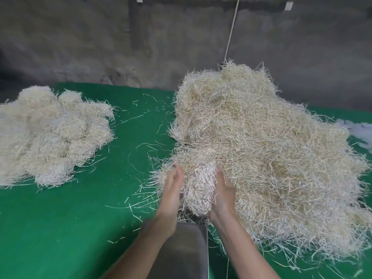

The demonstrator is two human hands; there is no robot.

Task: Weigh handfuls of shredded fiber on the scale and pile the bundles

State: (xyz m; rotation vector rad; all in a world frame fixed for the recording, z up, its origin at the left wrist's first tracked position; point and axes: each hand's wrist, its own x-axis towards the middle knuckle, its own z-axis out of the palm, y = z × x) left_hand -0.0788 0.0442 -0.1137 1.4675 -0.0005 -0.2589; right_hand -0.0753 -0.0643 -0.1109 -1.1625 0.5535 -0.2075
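Entry: one person, seen in part.
- Left hand [171, 190] and right hand [223, 196]: both bare.
- Left forearm [145, 244] and right forearm [241, 248]: bare along all that shows, down to the bottom edge.
- Wrists: slim.
- Clothing: out of frame, cannot be told.

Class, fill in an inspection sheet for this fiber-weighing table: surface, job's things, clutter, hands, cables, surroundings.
Surface: green table.
Job's things: loose fiber heap, right; pile of bundles, left; handful at the heap's near edge; grey metal tray, probably the scale's, under the wrists.
Clutter: stray strands between the piles; white scraps, far right.
Hands: left hand and right hand press the handful between them.
Cables: white cord up the wall.
Surroundings: grey concrete wall.
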